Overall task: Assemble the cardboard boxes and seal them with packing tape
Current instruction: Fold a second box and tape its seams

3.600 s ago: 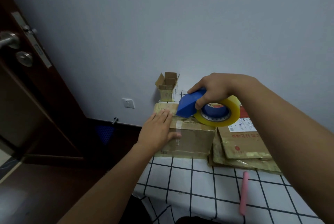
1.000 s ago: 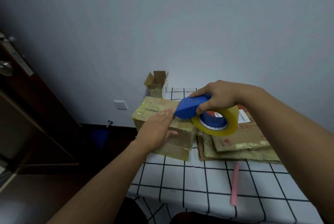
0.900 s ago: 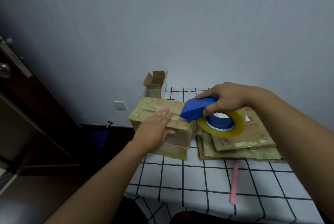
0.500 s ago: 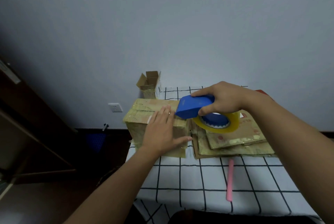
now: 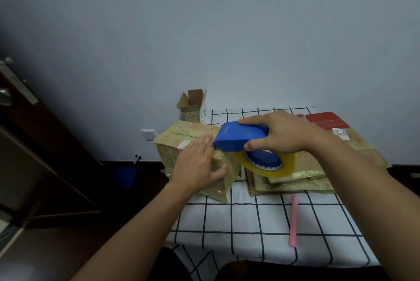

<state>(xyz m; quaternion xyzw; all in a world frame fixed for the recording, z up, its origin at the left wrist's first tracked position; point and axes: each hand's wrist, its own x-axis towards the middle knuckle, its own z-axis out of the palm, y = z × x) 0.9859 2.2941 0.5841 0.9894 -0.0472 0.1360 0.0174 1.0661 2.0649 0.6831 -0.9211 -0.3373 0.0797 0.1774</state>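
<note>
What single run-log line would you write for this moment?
left hand: flat on taped box | right hand: grips tape dispenser at box top | flat cardboard stack: beside box

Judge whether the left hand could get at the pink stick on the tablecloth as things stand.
Probably yes. The left hand only presses flat on the taped box, and bare tablecloth lies between it and the pink stick.

A pink stick (image 5: 293,221) is lying on the checked counter (image 5: 250,224) at lower right; a dark door (image 5: 34,144) is standing at left.
</note>
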